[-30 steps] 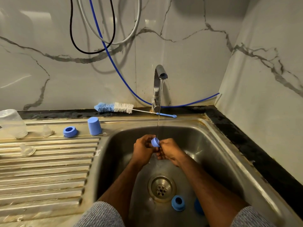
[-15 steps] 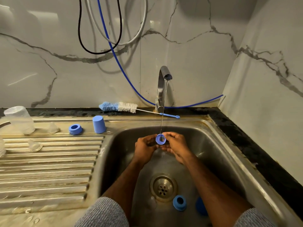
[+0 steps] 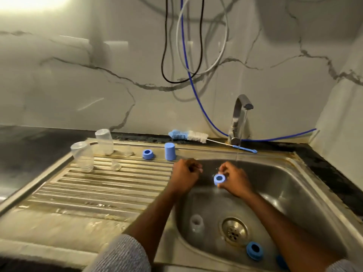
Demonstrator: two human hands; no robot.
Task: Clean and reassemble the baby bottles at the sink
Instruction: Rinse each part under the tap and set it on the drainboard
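Right hand (image 3: pixel 234 178) pinches a blue collar ring (image 3: pixel 219 178) mid-frame over the sink (image 3: pixel 306 195), just beside the tap's (image 3: pixel 240 116) thin stream, probably for rinsing. Left hand (image 3: pixel 186 170) hovers curled, seemingly empty, near the drainer surface (image 3: pixel 94 191).

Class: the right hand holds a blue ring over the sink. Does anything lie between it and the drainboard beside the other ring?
Only the left hand, hovering at the sink's edge, sits between the ring and the drainboard.

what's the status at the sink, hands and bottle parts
Right hand pinches blue ring near the running tap. Left hand curled, looks empty, over the sink edge. Second blue ring by the drain. Nothing in the way.
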